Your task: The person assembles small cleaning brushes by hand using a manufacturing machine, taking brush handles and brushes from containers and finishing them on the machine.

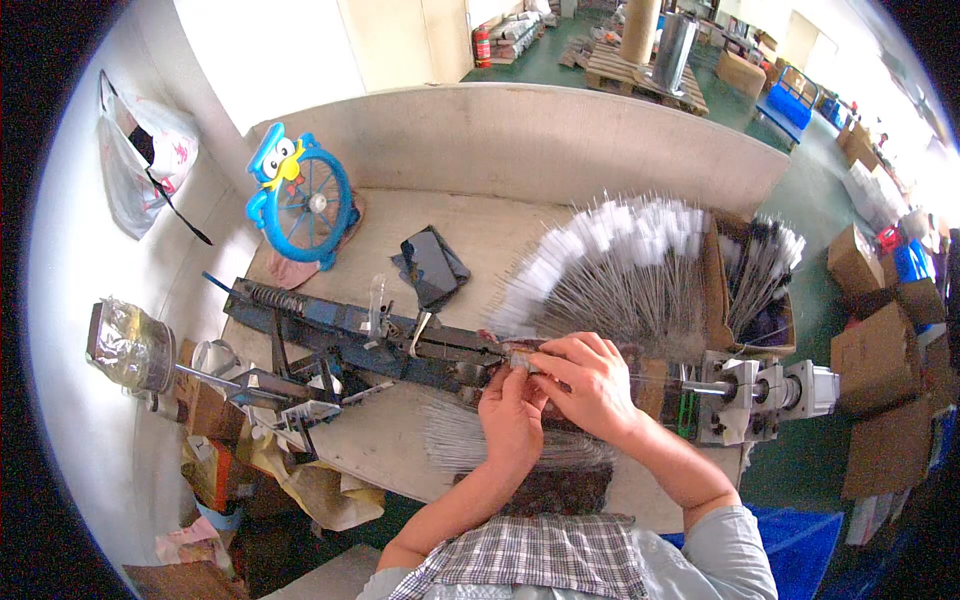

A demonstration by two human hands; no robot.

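Both hands meet over the middle of a long dark metal bench machine (pixel 345 333). My left hand (pixel 512 415) is closed from the near side, thumb and fingers pinched on a small whitish piece (pixel 520 359). From the right, my right hand (pixel 588 385) pinches the same piece with its fingertips. Fingers cover most of it, so its exact kind is hidden. Just beyond my hands, white-tipped brushes with thin wire stems (pixel 630 260) lie fanned in a big pile. More thin wires (pixel 465 435) lie on the near side, partly under my forearms.
A motor with shaft and bearing blocks (pixel 765 395) sits at the machine's right end. A cardboard box (pixel 755 290) holds dark-tipped brushes. A dark phone (pixel 435 268) and a blue cartoon-duck fan (pixel 305 205) stand behind the machine. A raised board (pixel 520 140) edges the table's far side.
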